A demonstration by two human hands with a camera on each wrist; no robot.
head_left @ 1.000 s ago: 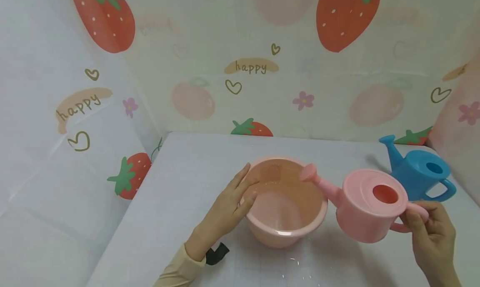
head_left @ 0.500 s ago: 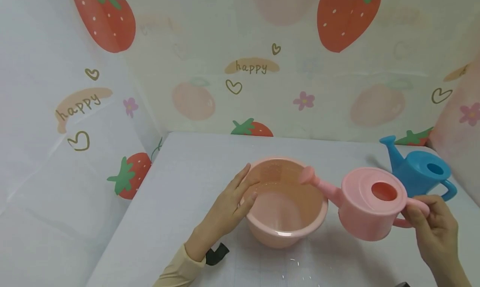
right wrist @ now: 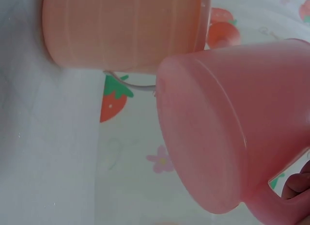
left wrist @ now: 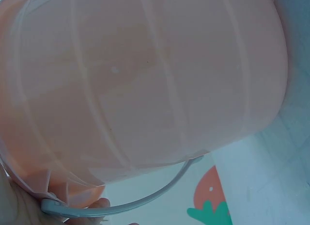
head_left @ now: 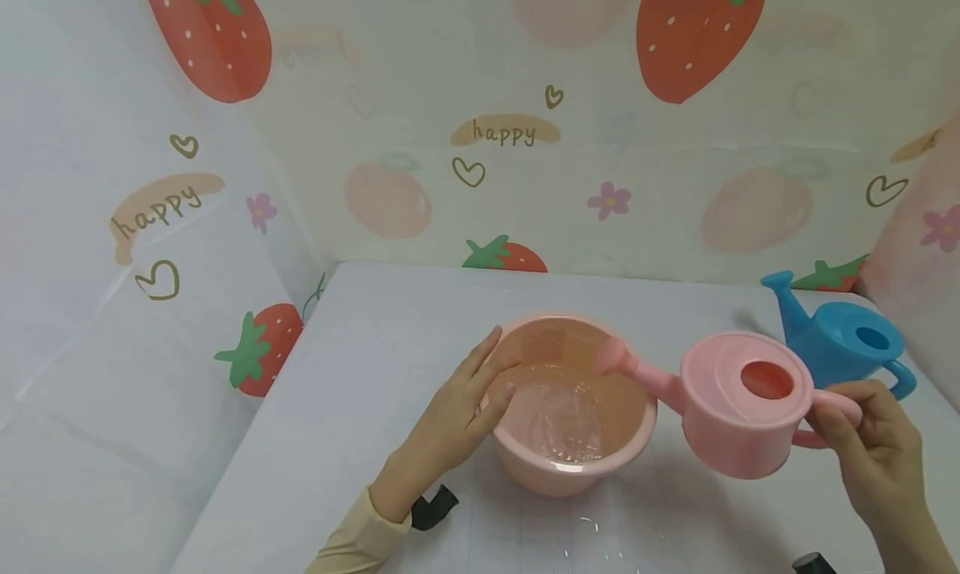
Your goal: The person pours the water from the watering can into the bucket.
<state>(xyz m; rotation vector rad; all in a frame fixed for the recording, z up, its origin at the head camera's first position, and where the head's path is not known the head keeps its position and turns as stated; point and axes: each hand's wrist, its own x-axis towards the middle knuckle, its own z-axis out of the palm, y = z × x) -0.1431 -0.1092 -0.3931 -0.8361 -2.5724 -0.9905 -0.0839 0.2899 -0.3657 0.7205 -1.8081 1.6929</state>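
Note:
A pink watering can [head_left: 738, 407] hangs over the table with its spout head above a peach bucket [head_left: 547, 474]. My right hand [head_left: 873, 441] grips its rear handle, also visible at the edge of the right wrist view. Rippled, splashing water [head_left: 562, 416] shows inside the bucket. Against the bucket's left rim rests my left hand [head_left: 450, 416], fingers mostly straight, the thumb reaching over the rim. In the left wrist view the bucket's ribbed side and grey bail handle [left wrist: 140, 200] fill the frame, with fingertips beside the handle's pivot.
A blue watering can [head_left: 840, 349] stands behind the pink one at the right. Water drops [head_left: 588, 524] lie on the white table [head_left: 337, 441] in front of the bucket. Strawberry-printed sheeting [head_left: 525, 191] encloses the back and sides.
The right hand has lifted slightly, tipping the pink watering can's spout head lower into the bucket's opening. The water inside has gone from calm to rippled. The left hand has stayed put.

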